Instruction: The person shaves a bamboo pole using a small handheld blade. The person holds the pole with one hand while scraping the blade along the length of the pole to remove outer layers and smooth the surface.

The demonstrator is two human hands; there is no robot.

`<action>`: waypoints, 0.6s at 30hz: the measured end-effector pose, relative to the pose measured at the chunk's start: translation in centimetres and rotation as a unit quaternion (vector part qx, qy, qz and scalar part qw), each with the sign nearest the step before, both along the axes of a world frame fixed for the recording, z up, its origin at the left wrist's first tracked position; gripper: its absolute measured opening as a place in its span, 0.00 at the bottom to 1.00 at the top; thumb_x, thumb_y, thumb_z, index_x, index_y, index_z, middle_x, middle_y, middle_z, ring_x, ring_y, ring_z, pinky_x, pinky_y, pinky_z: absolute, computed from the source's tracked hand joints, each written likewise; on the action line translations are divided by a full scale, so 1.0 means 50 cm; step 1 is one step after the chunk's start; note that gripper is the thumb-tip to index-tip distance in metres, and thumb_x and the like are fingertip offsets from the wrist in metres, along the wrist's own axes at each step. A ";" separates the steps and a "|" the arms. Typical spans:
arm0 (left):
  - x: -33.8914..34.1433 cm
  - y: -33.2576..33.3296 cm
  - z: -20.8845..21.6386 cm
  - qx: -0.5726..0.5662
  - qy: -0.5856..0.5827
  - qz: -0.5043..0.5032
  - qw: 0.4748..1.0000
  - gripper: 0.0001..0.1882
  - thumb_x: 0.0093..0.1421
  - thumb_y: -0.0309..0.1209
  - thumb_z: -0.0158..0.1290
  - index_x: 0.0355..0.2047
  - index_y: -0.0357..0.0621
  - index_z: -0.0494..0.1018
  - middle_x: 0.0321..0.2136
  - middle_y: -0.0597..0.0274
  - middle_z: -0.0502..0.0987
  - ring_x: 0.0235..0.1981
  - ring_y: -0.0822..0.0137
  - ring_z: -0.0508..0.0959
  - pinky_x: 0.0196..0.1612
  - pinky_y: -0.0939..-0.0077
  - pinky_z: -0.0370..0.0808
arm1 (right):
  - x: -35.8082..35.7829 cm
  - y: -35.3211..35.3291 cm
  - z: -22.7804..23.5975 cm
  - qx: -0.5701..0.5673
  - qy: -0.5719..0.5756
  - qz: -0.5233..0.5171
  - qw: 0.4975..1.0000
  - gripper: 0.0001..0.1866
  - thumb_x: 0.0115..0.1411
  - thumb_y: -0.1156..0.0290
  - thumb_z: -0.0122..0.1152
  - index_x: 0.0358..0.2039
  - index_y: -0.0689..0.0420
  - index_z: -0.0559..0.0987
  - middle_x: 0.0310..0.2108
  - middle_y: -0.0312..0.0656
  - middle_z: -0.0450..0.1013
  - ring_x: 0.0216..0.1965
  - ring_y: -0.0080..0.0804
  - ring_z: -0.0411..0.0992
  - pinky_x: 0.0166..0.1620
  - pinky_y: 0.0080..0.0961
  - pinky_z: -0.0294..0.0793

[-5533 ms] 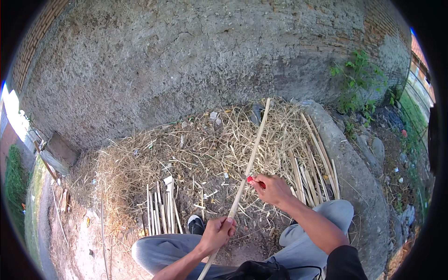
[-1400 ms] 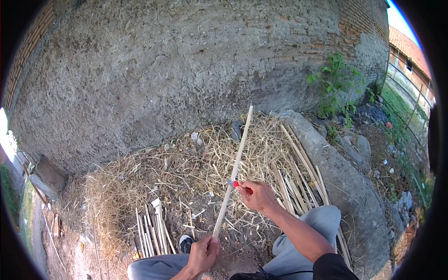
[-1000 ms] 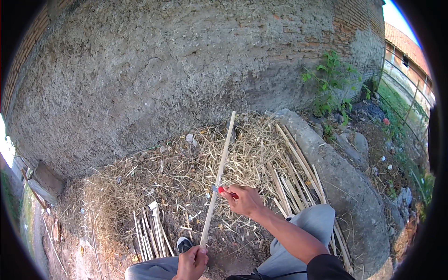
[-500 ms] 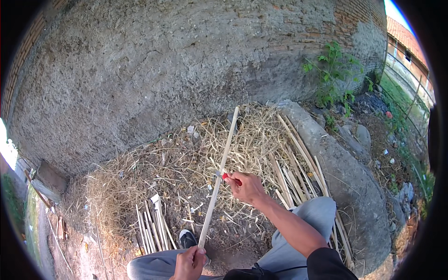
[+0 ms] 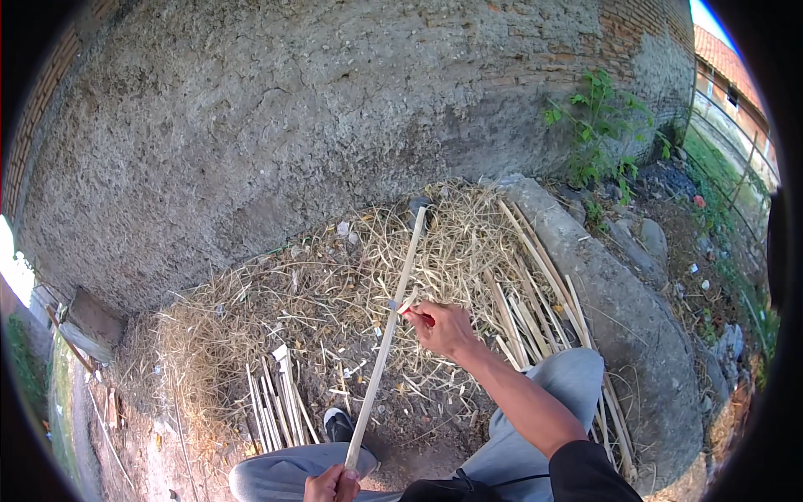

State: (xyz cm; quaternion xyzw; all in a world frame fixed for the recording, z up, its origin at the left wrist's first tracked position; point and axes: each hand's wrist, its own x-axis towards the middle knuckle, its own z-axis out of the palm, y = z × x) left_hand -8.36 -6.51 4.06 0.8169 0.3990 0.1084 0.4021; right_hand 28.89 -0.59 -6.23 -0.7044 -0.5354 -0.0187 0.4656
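A long pale wooden strip (image 5: 375, 376) slants from my lap up toward the wall. Its near end is gripped in my left hand (image 5: 332, 484), low at the bottom of the view. My right hand (image 5: 446, 328) is closed around a red-handled knife (image 5: 428, 320), whose short blade lies against the strip about midway along it. A pale curl of wood shows by the blade. Most of the handle is hidden by my fingers.
Thin strips lie in a bundle (image 5: 276, 400) left of my shoe (image 5: 338, 425), and more strips (image 5: 535, 314) lie by my right knee. Shavings and straw (image 5: 468, 243) cover the ground. A large stone slab (image 5: 615, 326) borders the right; a rough wall (image 5: 293, 125) stands ahead.
The strip and my left hand have shifted slightly toward me. The knife stays near the same spot, and a pale curl now shows at its blade.
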 end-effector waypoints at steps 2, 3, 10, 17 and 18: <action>-0.024 -0.022 -0.020 -0.024 -0.003 -0.004 1.000 0.13 0.71 0.34 0.46 0.33 0.39 0.74 0.15 0.64 0.69 0.19 0.76 0.67 0.21 0.74 0.66 | 0.031 0.001 0.000 -0.033 0.063 -0.062 0.996 0.10 0.63 0.60 0.62 0.32 0.52 0.81 0.16 0.39 0.75 0.16 0.31 0.73 0.18 0.31 0.68; -0.045 -0.049 -0.029 -0.005 -0.003 -0.004 1.000 0.14 0.71 0.35 0.46 0.33 0.38 0.74 0.15 0.65 0.69 0.19 0.76 0.67 0.21 0.74 0.65 | 0.068 0.000 0.009 -0.080 0.143 -0.115 0.980 0.10 0.63 0.60 0.62 0.31 0.53 0.80 0.16 0.39 0.75 0.16 0.32 0.74 0.19 0.31 0.69; -0.137 -0.047 -0.008 -0.058 0.025 0.037 0.997 0.16 0.71 0.37 0.47 0.32 0.38 0.74 0.15 0.71 0.67 0.19 0.79 0.64 0.21 0.78 0.62 | 0.099 -0.038 0.053 -0.029 0.100 -0.126 0.987 0.15 0.63 0.56 0.61 0.32 0.55 0.79 0.17 0.43 0.74 0.19 0.42 0.74 0.26 0.37 0.69; -0.137 -0.042 0.002 -0.223 -0.066 0.064 0.970 0.15 0.70 0.39 0.50 0.33 0.41 0.75 0.17 0.75 0.65 0.19 0.81 0.61 0.21 0.82 0.58 | 0.095 -0.045 0.058 -0.012 0.191 -0.105 0.976 0.15 0.63 0.56 0.62 0.34 0.57 0.80 0.19 0.42 0.76 0.20 0.32 0.73 0.27 0.31 0.68; -0.135 -0.044 0.002 -0.234 -0.061 0.076 0.967 0.15 0.70 0.40 0.51 0.33 0.41 0.75 0.17 0.75 0.66 0.19 0.81 0.61 0.21 0.82 0.58 | 0.092 -0.046 0.062 0.006 0.235 -0.082 0.969 0.15 0.63 0.57 0.63 0.34 0.58 0.80 0.21 0.42 0.77 0.21 0.29 0.73 0.28 0.29 0.67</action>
